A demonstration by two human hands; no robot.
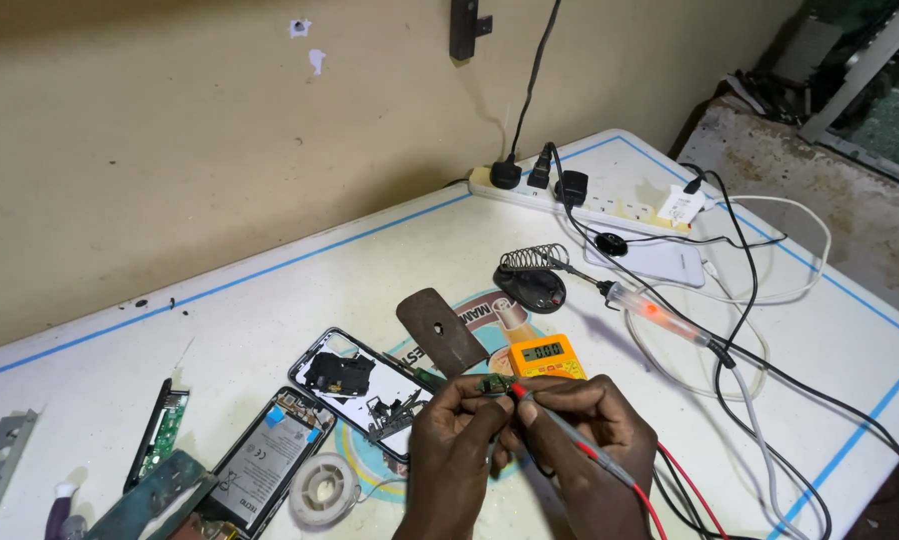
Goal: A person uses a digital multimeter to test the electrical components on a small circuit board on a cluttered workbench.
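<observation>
fingers of our left hand pinch a tiny green board above the white table, near the orange meter, while our right hand grips the red probe on it, so we judge we are testing and must hold steady.

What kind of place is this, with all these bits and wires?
Most likely a small phone or electronics repair bench. An opened phone lies on the table, an orange multimeter sits near the hands, and a soldering iron rests by its coiled stand.
</observation>
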